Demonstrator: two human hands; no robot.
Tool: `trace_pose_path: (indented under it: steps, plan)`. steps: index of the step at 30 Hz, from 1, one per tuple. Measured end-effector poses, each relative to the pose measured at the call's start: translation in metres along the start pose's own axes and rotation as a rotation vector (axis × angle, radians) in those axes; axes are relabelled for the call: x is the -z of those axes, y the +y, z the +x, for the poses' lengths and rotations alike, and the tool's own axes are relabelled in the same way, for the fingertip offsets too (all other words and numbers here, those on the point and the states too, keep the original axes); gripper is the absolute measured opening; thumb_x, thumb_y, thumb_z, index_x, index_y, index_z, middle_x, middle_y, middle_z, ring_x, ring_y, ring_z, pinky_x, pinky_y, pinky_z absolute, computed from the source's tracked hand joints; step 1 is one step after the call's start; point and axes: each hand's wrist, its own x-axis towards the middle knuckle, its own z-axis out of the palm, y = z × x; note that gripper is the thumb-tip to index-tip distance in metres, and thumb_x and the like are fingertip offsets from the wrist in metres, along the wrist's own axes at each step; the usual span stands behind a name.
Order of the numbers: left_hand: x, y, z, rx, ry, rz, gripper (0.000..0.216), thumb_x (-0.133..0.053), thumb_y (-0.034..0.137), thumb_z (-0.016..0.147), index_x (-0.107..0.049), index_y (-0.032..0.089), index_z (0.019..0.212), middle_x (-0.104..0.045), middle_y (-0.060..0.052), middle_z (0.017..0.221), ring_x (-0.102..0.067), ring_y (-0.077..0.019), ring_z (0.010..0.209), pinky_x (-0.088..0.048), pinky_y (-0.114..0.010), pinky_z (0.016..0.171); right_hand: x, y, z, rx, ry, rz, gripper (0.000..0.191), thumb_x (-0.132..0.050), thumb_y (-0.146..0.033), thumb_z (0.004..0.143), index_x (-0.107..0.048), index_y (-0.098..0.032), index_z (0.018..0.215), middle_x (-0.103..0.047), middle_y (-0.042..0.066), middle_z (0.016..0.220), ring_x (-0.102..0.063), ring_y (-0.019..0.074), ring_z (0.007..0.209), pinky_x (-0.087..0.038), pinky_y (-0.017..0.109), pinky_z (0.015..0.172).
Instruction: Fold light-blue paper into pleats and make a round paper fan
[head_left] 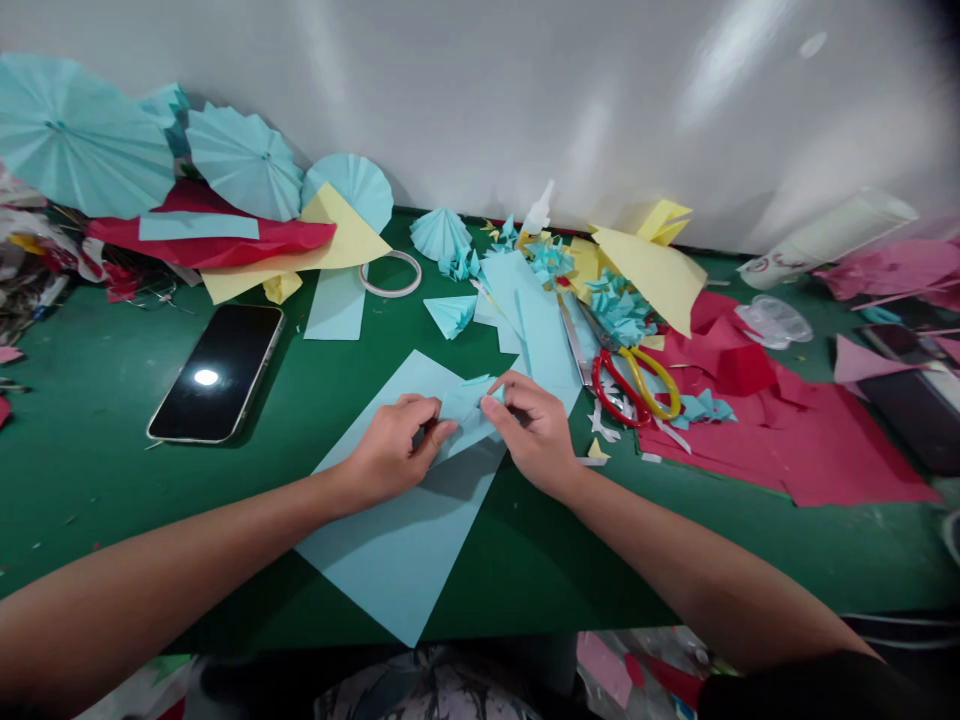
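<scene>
Between my hands is a small folded piece of light blue paper (pixel 463 412), held just above a larger light blue sheet (pixel 416 545) that lies askew on the green table. My left hand (pixel 397 445) pinches the piece's left side between thumb and fingers. On its right end, the thumb and index finger of my right hand (pixel 536 425) close together. The exact folds are partly covered by my fingers. Right of my right hand lie scissors with red and yellow handles (pixel 634 388), blades pointing away among blue paper strips (pixel 544 315).
A phone (pixel 217 375) lies on the left, near a roll of tape (pixel 390 275). Pleated blue paper fans (pixel 79 135) lean along the grey wall behind. Red paper sheets (pixel 817 450) spread on the right, with a clear plastic container (pixel 774 320) and a white cup (pixel 829 235) beyond.
</scene>
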Motion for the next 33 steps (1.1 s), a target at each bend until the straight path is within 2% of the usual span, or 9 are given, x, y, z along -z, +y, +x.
trace_pose_path:
  steps: [5,12,16,20,22,25,27,30,33]
  plan:
    - [0.000,0.000,0.000,-0.010,-0.005,0.012,0.030,-0.042,0.025,0.081,-0.027,0.021,0.056,-0.033,0.005,0.049,-0.035,-0.0093,0.048,-0.030,-0.021,0.046,0.000,0.002,0.001,-0.034,0.003,0.037,0.040,-0.049,-0.023,0.083,-0.029,-0.019,0.048,-0.036,-0.003,0.058,-0.039,0.0088,0.054,-0.033,0.025,0.052]
    - [-0.001,-0.002,-0.001,0.013,0.012,0.037,0.029,-0.042,0.027,0.081,-0.030,0.021,0.056,-0.038,0.003,0.049,-0.040,-0.0115,0.053,-0.035,-0.023,0.051,0.002,0.010,0.003,-0.112,0.082,0.112,0.019,-0.055,-0.024,0.078,-0.050,-0.019,0.060,-0.048,-0.001,0.067,-0.044,0.0100,0.059,-0.035,0.025,0.051]
    - [-0.002,-0.002,-0.001,0.017,0.013,0.047,0.029,-0.041,0.028,0.082,-0.030,0.021,0.056,-0.040,0.002,0.050,-0.043,-0.0129,0.056,-0.038,-0.024,0.054,0.003,0.008,0.003,-0.114,0.062,0.086,0.020,-0.053,-0.023,0.081,-0.052,-0.019,0.061,-0.048,0.000,0.068,-0.044,0.0094,0.059,-0.035,0.025,0.051]
    - [-0.001,0.000,-0.001,0.007,0.004,0.047,0.030,-0.041,0.028,0.081,-0.029,0.021,0.055,-0.041,0.003,0.049,-0.043,-0.0127,0.054,-0.040,-0.026,0.058,0.002,0.009,0.002,-0.153,0.063,0.063,0.032,-0.047,-0.027,0.085,-0.045,-0.018,0.055,-0.045,-0.001,0.064,-0.043,0.0093,0.057,-0.036,0.025,0.051]
    - [-0.001,0.001,-0.001,0.019,0.009,0.054,0.030,-0.041,0.028,0.082,-0.031,0.021,0.055,-0.041,0.003,0.047,-0.045,-0.0128,0.053,-0.041,-0.026,0.060,0.003,0.010,0.002,-0.168,0.093,0.068,0.029,-0.044,-0.030,0.087,-0.047,-0.019,0.060,-0.046,0.000,0.067,-0.044,0.0098,0.058,-0.037,0.025,0.051]
    - [-0.003,-0.001,-0.001,0.048,0.020,0.053,0.023,-0.043,0.028,0.082,-0.040,0.021,0.060,-0.048,0.003,0.049,-0.049,-0.0129,0.055,-0.043,-0.028,0.065,0.004,0.011,0.000,-0.011,0.144,-0.062,0.013,-0.043,-0.029,0.088,-0.053,-0.022,0.093,-0.050,0.004,0.086,-0.050,0.0133,0.072,-0.042,0.027,0.058]
    - [-0.005,-0.004,-0.002,0.070,0.022,0.041,0.010,-0.045,0.028,0.082,-0.049,0.019,0.078,-0.054,0.004,0.053,-0.053,-0.0132,0.057,-0.042,-0.031,0.070,0.005,0.010,0.000,0.214,0.115,-0.264,0.022,-0.047,-0.025,0.085,-0.051,-0.025,0.106,-0.049,0.007,0.099,-0.050,0.0171,0.088,-0.044,0.032,0.069]
    - [-0.008,-0.007,-0.004,0.108,-0.013,0.050,0.031,-0.047,0.024,0.082,-0.041,0.017,0.111,-0.058,0.005,0.058,-0.058,-0.0150,0.063,-0.038,-0.038,0.080,0.005,0.011,-0.001,0.474,-0.068,-0.526,0.021,-0.051,-0.021,0.083,-0.058,-0.027,0.102,-0.050,0.008,0.108,-0.046,0.0209,0.101,-0.040,0.038,0.082]
    - [-0.009,-0.007,-0.006,0.135,-0.082,0.119,0.040,-0.047,0.023,0.084,-0.034,0.015,0.120,-0.056,0.006,0.056,-0.059,-0.0169,0.067,-0.031,-0.045,0.085,0.004,0.016,0.000,0.489,-0.203,-0.610,0.016,-0.052,-0.024,0.084,-0.064,-0.026,0.095,-0.055,0.007,0.111,-0.043,0.0229,0.104,-0.037,0.040,0.083]
